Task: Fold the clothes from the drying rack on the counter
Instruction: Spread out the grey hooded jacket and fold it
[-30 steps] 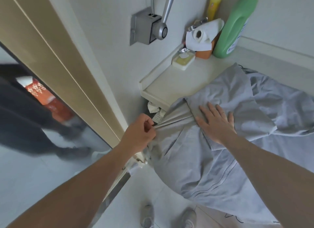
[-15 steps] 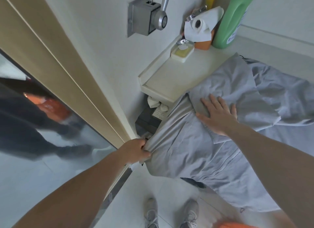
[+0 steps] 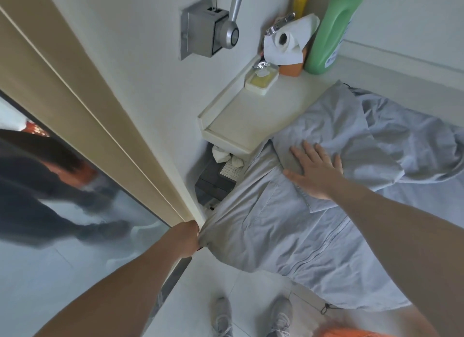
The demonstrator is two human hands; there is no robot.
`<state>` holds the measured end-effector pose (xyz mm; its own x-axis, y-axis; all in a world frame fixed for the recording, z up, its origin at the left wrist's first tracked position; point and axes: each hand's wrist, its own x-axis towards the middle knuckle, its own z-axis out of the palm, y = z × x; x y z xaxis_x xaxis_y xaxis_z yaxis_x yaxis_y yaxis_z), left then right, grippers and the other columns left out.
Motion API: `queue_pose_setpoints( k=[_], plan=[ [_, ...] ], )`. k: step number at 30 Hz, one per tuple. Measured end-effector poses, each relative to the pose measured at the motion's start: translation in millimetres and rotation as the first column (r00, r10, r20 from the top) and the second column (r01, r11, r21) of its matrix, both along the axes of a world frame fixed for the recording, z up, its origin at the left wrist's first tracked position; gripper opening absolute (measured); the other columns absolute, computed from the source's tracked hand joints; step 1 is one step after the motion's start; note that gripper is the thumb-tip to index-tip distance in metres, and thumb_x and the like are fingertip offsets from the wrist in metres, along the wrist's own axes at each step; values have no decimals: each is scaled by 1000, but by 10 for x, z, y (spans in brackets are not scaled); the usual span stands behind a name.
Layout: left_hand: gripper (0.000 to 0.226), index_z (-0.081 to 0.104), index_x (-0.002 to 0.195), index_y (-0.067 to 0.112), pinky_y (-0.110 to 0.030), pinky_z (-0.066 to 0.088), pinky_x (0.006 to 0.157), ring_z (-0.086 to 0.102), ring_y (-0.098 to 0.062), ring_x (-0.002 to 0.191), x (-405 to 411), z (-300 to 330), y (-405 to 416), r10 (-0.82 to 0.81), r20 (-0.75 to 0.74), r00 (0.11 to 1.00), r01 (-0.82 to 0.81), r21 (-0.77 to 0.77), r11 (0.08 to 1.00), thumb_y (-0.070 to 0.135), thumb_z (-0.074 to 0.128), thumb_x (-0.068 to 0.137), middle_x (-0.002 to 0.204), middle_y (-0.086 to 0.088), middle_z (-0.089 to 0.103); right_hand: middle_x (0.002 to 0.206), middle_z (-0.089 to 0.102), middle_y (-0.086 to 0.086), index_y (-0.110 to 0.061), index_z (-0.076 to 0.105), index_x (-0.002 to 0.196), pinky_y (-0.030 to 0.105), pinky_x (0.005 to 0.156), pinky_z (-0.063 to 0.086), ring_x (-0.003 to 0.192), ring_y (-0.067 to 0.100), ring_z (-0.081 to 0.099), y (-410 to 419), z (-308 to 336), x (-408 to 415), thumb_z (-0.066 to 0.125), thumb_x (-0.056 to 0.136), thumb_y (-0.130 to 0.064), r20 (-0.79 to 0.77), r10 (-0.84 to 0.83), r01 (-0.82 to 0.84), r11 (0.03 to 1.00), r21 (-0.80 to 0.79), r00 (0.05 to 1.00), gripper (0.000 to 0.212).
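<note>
Left hand [image 3: 187, 237] pinches jacket [image 3: 288, 226] over counter [image 3: 251, 120].

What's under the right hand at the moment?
The right hand lies flat on the grey jacket, on a folded-over part. The counter beneath is covered there by cloth. The left hand grips the jacket's edge.

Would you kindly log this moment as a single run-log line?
step: stretching garment | left hand: grips edge of grey jacket, off counter | right hand: flat, presses jacket on counter | fold: not done
</note>
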<state>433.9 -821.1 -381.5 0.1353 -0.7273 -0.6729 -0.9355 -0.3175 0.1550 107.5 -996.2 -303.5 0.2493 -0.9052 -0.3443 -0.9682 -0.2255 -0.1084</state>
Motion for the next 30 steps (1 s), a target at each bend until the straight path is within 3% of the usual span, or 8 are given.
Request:
queue_pose_setpoints(
  k=[3, 5, 10, 13, 18, 21, 26, 30],
  plan=[
    [50, 46, 142, 14, -37, 55, 85, 63, -24, 105, -112, 174, -83, 35, -15, 999, -36, -63, 997, 13, 51, 92, 128, -8, 56, 171, 0, -9, -41, 12, 161, 55, 124, 2, 157, 19, -3, -15, 163, -25, 28, 98, -71, 115, -52, 52, 999, 0, 992, 72],
    [53, 42, 147, 17, -36, 51, 90, 59, -24, 114, -285, 417, -260, 18, -61, 998, -31, -209, 977, 17, 54, 95, 134, -7, 51, 169, 12, -6, -37, 22, 159, 50, 126, 6, 156, 21, 6, 39, 265, -125, 34, 100, -65, 203, -122, 148, 981, -121, 972, 67],
    [51, 45, 145, 17, -34, 44, 100, 47, -25, 126, -957, 1034, -806, -239, -76, 968, 159, -552, 818, 19, 54, 95, 139, -4, 47, 164, 30, -3, -33, 40, 151, 46, 125, 13, 151, 25, 21, 261, 430, -531, 43, 100, -55, 313, -280, 355, 910, -213, 908, 56],
    [49, 49, 140, 18, -37, 43, 103, 46, -28, 127, -1490, 1244, -1083, -410, -49, 911, 281, -655, 701, 20, 56, 92, 138, -3, 49, 157, 41, 0, -29, 49, 147, 42, 122, 20, 146, 26, 28, 484, 521, -955, 49, 99, -52, 376, -393, 497, 835, -237, 839, 53],
    [53, 49, 144, 19, -35, 37, 111, 39, -26, 136, -2443, 1392, -1205, -635, -36, 772, 453, -669, 588, 23, 56, 91, 142, -1, 47, 150, 49, 0, -30, 54, 141, 46, 116, 31, 138, 31, 40, 1080, 456, -1795, 47, 95, -59, 437, -589, 711, 676, -193, 680, 55],
    [51, 51, 142, 22, -35, 38, 111, 39, -23, 137, -2985, 1400, -1190, -732, 14, 681, 559, -657, 506, 29, 57, 92, 144, 3, 46, 151, 49, 2, -29, 54, 142, 44, 114, 33, 137, 32, 41, 1398, 392, -2314, 52, 98, -51, 453, -697, 814, 566, -128, 556, 49],
    [52, 47, 146, 25, -30, 27, 115, 33, -22, 144, -3841, 1511, -1216, -834, 129, 537, 707, -608, 361, 36, 55, 96, 154, 3, 39, 152, 46, 7, -26, 50, 145, 46, 113, 35, 138, 35, 39, 1578, 332, -3100, 48, 100, -50, 482, -772, 884, 467, -12, 414, 51],
    [47, 49, 143, 23, -28, 22, 116, 29, -23, 145, -4559, 1591, -1312, -873, 156, 462, 765, -568, 303, 37, 54, 98, 156, 0, 38, 149, 49, 10, -20, 52, 143, 43, 111, 41, 134, 33, 48, 1579, 232, -3731, 51, 100, -42, 508, -792, 898, 433, 75, 339, 49]
  ],
)
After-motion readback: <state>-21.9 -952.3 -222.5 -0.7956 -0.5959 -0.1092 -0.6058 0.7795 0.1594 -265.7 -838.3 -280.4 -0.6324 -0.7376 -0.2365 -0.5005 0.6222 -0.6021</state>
